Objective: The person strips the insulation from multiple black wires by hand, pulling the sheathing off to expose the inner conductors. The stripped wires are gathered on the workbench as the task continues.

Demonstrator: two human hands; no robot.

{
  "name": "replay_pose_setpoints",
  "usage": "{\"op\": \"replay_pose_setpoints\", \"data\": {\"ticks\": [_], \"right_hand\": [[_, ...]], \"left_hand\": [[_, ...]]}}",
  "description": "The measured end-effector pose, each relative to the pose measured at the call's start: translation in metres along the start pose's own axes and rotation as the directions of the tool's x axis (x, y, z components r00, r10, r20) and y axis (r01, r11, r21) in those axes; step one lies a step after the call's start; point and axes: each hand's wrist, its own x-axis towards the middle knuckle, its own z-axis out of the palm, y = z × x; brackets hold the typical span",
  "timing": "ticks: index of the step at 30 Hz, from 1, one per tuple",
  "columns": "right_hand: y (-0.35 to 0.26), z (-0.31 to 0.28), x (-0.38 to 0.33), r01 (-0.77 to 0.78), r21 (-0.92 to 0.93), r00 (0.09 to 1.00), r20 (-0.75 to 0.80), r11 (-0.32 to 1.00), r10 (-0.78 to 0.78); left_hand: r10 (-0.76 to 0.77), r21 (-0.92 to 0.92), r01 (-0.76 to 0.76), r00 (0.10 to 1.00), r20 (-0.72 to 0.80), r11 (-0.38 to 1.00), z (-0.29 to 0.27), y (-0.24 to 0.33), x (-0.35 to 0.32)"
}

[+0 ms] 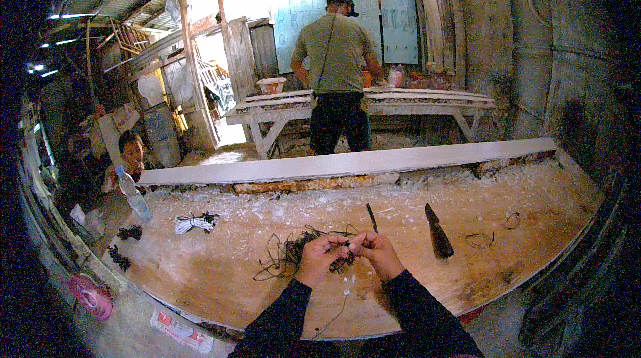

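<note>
My left hand (319,261) and my right hand (378,254) meet above the near middle of the wooden table, fingertips pinched together. Between them is a bit of thin black cord (342,263), partly hidden by the fingers. A loose tangle of black cord (292,250) lies beside and behind my left hand. One thin strand (342,314) trails toward the table's near edge, by small white bits. Just beyond my right hand rests a narrow black stick (372,218). Farther right lies a dark, pointed, blade-like tool (437,232).
A long white board (334,166) runs along the far edge. At left are a white cord bundle (193,223), black bundles (119,258) and a plastic bottle (135,196), near a low-placed person (131,151). Another person (336,58) stands at a back bench (407,110). Wire loops (481,240) lie right.
</note>
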Motion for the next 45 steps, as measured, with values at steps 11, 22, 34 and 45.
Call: {"op": "replay_pose_setpoints", "data": {"ticks": [11, 22, 34, 45], "right_hand": [[-0.004, 0.004, 0.000, -0.001, -0.002, 0.997, 0.072, 1.000, 0.001], [-0.004, 0.003, -0.003, -0.041, 0.011, 0.997, 0.072, 0.999, 0.040], [-0.011, 0.008, -0.004, -0.068, -0.006, 0.996, 0.064, 0.998, 0.068], [-0.004, 0.009, -0.002, 0.042, 0.088, 0.989, 0.136, 0.995, -0.054]], "left_hand": [[-0.212, -0.135, 0.230, 0.968, 0.137, 0.964, 0.000, 0.005, 0.002], [-0.250, -0.229, 0.273, 0.960, 0.125, 0.934, -0.001, 0.021, -0.002], [-0.211, -0.164, 0.228, 0.971, 0.114, 0.960, -0.002, 0.011, 0.001], [-0.178, -0.168, 0.175, 0.984, -0.005, 0.970, -0.006, 0.009, 0.001]]}}
